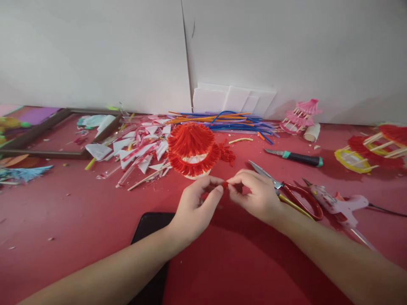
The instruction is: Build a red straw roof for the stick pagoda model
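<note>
While the white wall [95, 51] fills the upper view, the red table [95, 224] below carries the gear. Dark frame [47, 153] at left, its end cut off by the picture edge. Black slab [155, 222] in the foreground, partly covered by the left arm [121, 260] and cropped at the bottom; kind uncertain. Left hand [195, 207] and right hand [254, 195] meet near centre, fingertips of each pinched on one small item, other fingers mostly out of sight. Just beyond them, a red model [190, 142] with a fringed roof, its lower rim close behind the left fingers. Second model [388, 135] at far right, cropped. Glue gun [346, 209], its tip pointing towards the scissors [280, 185], which are partly hidden by the right hand. Knife [302, 159] beyond these. Smallest: a red scrap [225, 185] between the fingertips, nearly covered, shape unreadable.
</note>
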Demonstrator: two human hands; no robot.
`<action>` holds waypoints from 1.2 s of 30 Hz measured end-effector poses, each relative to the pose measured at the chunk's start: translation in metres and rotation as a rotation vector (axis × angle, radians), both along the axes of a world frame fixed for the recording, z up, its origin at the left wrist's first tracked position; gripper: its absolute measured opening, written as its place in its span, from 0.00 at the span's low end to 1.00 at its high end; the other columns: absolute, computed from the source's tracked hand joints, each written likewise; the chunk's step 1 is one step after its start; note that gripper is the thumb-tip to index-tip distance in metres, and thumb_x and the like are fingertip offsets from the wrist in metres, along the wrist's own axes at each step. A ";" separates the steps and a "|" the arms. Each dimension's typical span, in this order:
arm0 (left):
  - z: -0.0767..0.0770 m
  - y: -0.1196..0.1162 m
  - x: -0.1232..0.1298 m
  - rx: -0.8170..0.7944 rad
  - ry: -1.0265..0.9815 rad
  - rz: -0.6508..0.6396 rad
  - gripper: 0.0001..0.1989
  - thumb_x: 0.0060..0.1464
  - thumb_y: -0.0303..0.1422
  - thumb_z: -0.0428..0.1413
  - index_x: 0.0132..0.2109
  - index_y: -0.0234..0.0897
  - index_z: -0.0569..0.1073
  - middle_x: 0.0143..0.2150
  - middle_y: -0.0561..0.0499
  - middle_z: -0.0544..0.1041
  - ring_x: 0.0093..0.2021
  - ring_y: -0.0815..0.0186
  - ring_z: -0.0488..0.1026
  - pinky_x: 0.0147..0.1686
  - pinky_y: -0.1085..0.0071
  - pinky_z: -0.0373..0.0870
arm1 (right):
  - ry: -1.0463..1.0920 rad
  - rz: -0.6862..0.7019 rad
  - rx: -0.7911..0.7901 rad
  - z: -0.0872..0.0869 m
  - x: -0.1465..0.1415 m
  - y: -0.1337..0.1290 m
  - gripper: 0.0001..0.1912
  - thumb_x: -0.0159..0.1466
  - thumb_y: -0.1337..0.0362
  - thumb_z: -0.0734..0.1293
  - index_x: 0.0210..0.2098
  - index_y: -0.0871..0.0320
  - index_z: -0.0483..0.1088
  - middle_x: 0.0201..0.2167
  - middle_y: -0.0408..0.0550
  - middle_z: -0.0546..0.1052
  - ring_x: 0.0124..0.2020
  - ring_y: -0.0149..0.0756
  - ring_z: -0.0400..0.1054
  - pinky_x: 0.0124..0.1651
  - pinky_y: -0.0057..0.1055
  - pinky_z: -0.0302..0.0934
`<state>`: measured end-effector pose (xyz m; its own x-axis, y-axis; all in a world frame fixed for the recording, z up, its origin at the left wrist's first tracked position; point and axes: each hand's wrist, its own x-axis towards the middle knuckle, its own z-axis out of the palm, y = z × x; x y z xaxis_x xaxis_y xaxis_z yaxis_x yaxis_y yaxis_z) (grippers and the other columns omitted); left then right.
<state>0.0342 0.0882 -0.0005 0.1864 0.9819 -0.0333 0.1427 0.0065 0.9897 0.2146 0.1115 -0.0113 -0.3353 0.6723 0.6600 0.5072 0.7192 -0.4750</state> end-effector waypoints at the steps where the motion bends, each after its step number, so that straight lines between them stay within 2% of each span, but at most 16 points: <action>1: 0.000 0.002 0.000 -0.032 -0.040 0.003 0.15 0.59 0.42 0.55 0.41 0.35 0.77 0.34 0.50 0.76 0.32 0.67 0.74 0.30 0.72 0.77 | -0.024 0.019 0.012 -0.001 0.001 0.001 0.06 0.66 0.70 0.66 0.32 0.56 0.71 0.24 0.40 0.74 0.25 0.27 0.69 0.31 0.23 0.64; 6: -0.001 0.008 -0.004 -0.050 -0.013 -0.038 0.13 0.57 0.41 0.58 0.34 0.34 0.75 0.30 0.52 0.74 0.26 0.70 0.72 0.28 0.74 0.75 | -0.087 0.082 0.071 -0.005 0.003 0.003 0.06 0.67 0.70 0.65 0.33 0.56 0.70 0.26 0.42 0.74 0.26 0.28 0.68 0.30 0.24 0.63; 10: -0.005 0.008 -0.006 -0.089 0.009 -0.063 0.13 0.57 0.42 0.57 0.35 0.35 0.75 0.31 0.53 0.73 0.27 0.69 0.74 0.29 0.72 0.76 | -0.065 0.090 0.072 -0.007 0.002 0.000 0.05 0.68 0.71 0.65 0.36 0.57 0.70 0.27 0.44 0.75 0.27 0.29 0.69 0.32 0.25 0.64; 15: -0.007 0.005 -0.008 -0.099 0.033 -0.105 0.11 0.59 0.40 0.55 0.36 0.36 0.72 0.30 0.54 0.72 0.26 0.68 0.75 0.29 0.71 0.72 | -0.007 0.108 -0.003 -0.008 0.000 -0.008 0.05 0.68 0.70 0.64 0.37 0.56 0.71 0.28 0.44 0.75 0.28 0.29 0.70 0.33 0.25 0.66; 17: -0.006 0.004 -0.008 -0.036 0.083 -0.110 0.10 0.60 0.38 0.53 0.36 0.36 0.71 0.29 0.54 0.72 0.27 0.68 0.74 0.29 0.71 0.70 | 0.021 0.101 -0.034 -0.008 -0.001 -0.010 0.05 0.68 0.70 0.64 0.36 0.56 0.71 0.27 0.43 0.75 0.28 0.28 0.70 0.32 0.24 0.66; 22: -0.007 0.004 -0.008 0.239 0.319 -0.064 0.09 0.61 0.32 0.49 0.34 0.37 0.71 0.28 0.53 0.72 0.27 0.69 0.68 0.28 0.73 0.64 | 0.034 0.047 -0.043 -0.011 -0.007 -0.011 0.06 0.67 0.70 0.65 0.34 0.57 0.71 0.25 0.42 0.74 0.26 0.28 0.68 0.30 0.24 0.65; 24: -0.008 0.005 -0.008 0.267 0.342 -0.054 0.08 0.62 0.32 0.49 0.35 0.37 0.71 0.29 0.53 0.71 0.27 0.69 0.67 0.28 0.72 0.64 | 0.066 0.025 -0.052 -0.012 -0.009 -0.010 0.05 0.67 0.71 0.66 0.35 0.58 0.73 0.26 0.44 0.77 0.27 0.29 0.71 0.32 0.25 0.67; 26: -0.009 0.008 -0.008 0.209 0.280 -0.050 0.09 0.63 0.34 0.49 0.36 0.37 0.70 0.29 0.53 0.71 0.28 0.68 0.68 0.28 0.71 0.67 | 0.114 0.025 -0.075 -0.012 -0.009 -0.008 0.05 0.67 0.72 0.67 0.37 0.59 0.75 0.30 0.48 0.80 0.31 0.31 0.75 0.34 0.26 0.69; 31: -0.004 0.011 -0.004 -0.078 -0.110 -0.086 0.16 0.61 0.45 0.56 0.37 0.36 0.70 0.32 0.55 0.66 0.31 0.69 0.68 0.30 0.70 0.78 | 0.210 0.097 -0.101 -0.007 -0.008 -0.005 0.07 0.66 0.73 0.69 0.42 0.60 0.78 0.34 0.51 0.82 0.34 0.31 0.78 0.39 0.25 0.73; 36: -0.003 0.011 -0.004 -0.178 -0.274 -0.080 0.22 0.54 0.51 0.63 0.34 0.34 0.72 0.31 0.54 0.67 0.31 0.71 0.66 0.30 0.75 0.78 | 0.266 0.138 -0.125 -0.006 -0.009 -0.008 0.08 0.65 0.73 0.69 0.43 0.59 0.78 0.35 0.51 0.82 0.35 0.32 0.78 0.39 0.26 0.74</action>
